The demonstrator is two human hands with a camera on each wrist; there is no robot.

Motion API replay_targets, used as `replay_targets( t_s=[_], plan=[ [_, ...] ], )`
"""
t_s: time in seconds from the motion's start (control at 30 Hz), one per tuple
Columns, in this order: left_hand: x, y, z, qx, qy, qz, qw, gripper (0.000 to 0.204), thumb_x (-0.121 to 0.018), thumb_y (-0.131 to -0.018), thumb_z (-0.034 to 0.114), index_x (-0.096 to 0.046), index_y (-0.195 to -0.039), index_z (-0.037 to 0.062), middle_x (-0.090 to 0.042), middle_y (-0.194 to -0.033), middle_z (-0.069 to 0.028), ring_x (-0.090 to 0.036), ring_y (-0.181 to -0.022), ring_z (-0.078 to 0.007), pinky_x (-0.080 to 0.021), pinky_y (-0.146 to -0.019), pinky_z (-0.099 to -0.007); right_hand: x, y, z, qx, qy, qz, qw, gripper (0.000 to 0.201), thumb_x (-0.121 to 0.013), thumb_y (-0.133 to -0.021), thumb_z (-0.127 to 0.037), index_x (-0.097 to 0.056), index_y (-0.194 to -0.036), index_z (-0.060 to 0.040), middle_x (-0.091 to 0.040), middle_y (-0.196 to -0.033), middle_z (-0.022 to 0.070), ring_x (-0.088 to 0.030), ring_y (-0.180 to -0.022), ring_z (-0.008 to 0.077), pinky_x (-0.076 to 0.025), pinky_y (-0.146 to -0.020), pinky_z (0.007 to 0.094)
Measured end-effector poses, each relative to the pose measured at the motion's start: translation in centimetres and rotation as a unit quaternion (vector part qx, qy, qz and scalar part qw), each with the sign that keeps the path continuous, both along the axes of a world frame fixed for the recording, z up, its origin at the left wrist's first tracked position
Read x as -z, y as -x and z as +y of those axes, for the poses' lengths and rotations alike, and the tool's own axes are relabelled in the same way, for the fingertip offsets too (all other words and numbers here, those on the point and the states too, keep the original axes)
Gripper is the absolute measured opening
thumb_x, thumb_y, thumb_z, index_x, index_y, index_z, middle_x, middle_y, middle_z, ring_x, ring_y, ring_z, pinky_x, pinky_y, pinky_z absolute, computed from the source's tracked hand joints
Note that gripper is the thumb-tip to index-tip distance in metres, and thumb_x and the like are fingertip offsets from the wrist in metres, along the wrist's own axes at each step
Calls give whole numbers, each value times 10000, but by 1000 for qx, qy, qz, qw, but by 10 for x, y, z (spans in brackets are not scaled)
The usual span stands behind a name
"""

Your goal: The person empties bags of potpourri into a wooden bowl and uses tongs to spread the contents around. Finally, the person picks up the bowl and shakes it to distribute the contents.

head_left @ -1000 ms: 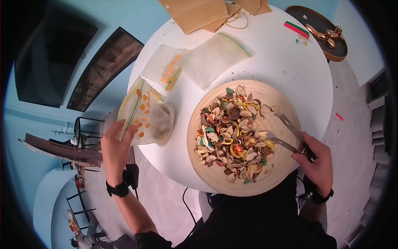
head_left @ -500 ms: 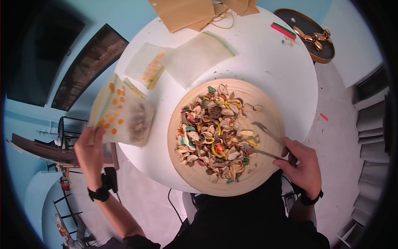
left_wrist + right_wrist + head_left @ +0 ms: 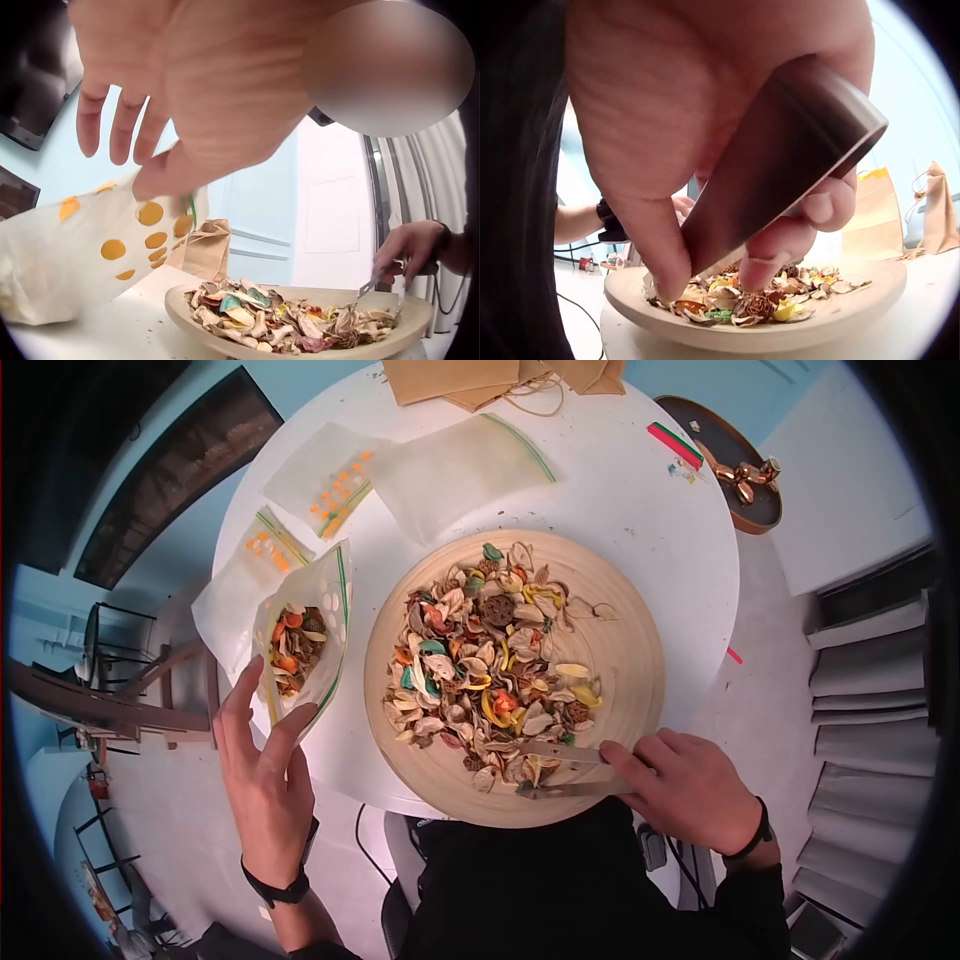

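Note:
A zip bag [image 3: 335, 595] with orange dots stands at the left with its mouth open, dried petals [image 3: 298, 650] showing inside. My left hand [image 3: 262, 780] is at its near edge, fingers spread and fairly straight; in the left wrist view the thumb [image 3: 169, 176] lies against the dotted plastic. My right hand [image 3: 690, 785] grips metal tongs [image 3: 570, 753], pressed between thumb and fingers in the right wrist view. The tong tips reach into the potpourri [image 3: 480, 650] near the front rim of a round wooden plate [image 3: 625, 660].
Another dotted zip bag [image 3: 235, 585] lies behind the open one. Farther back are a smaller dotted bag [image 3: 310, 465] and a large plain bag [image 3: 450, 470]. Brown paper bags [image 3: 450, 380] are at the table's far edge, red and green strips [image 3: 675, 446] at the back right.
The dotted bag came down onto the table, its mouth now facing up with petals visible. The tongs moved from the plate's right side to the potpourri at its front. The view shifted.

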State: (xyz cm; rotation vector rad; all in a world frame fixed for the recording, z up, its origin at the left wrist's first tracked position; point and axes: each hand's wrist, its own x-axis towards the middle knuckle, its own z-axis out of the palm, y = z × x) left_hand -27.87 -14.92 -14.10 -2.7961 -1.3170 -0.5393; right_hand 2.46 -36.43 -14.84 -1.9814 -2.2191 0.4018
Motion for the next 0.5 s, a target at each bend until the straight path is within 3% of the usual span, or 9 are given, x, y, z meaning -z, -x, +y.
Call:
replay_targets(
  t_s=[0.07,0.13,0.23,0.3,0.33,0.5],
  plan=[
    [11,-2,-3,21,-16,-21,999,361,-605,-687,-179,-718,-933,59,-497,-1467,-192,-496,-1313,-425,-454,-1056,-495,5,1,2,-12,6,-27,1000,558,-793,-750,-156,-592,-1262,-65,-514,-872,39,-598,-787,214,-507,-644,330],
    [19,-5,-8,25,-17,-44,999,347,-584,-685,-187,-709,-904,53,-493,-1471,-194,-486,-1324,-431,-446,-1067,-504,9,-1,7,35,-16,-79,996,574,-795,-749,-140,-578,-1273,-54,-515,-881,45,-593,-787,223,-510,-657,340],
    [31,-10,-20,21,0,-77,997,317,-569,-675,-177,-689,-865,47,-469,-1495,-212,-448,-1369,-446,-403,-1116,-512,9,-2,14,97,-21,-39,994,587,-801,-751,-143,-570,-1282,-47,-522,-876,58,-599,-787,237,-514,-659,357],
    [34,-18,-29,-49,52,-142,987,299,-549,-739,-143,-713,-901,48,-435,-1533,-217,-416,-1417,-429,-388,-1121,-530,13,0,13,114,-18,-26,993,586,-802,-758,-150,-568,-1284,-43,-528,-875,66,-603,-790,245,-515,-662,365],
    [37,-19,-32,-43,37,-158,986,183,-575,-844,-41,-721,-916,40,-425,-1543,-217,-403,-1430,-415,-351,-1147,-533,14,1,13,133,-19,-12,991,585,-803,-765,-157,-567,-1287,-39,-534,-873,73,-607,-794,252,-516,-665,373],
    [50,-22,-33,-86,11,-245,966,201,-563,-1011,118,-725,-1040,2,-437,-1538,-209,-429,-1418,-377,-351,-1145,-515,12,7,16,142,-6,-11,990,577,-806,-784,-180,-571,-1292,-39,-552,-871,81,-614,-796,257,-517,-666,382]
  ],
)
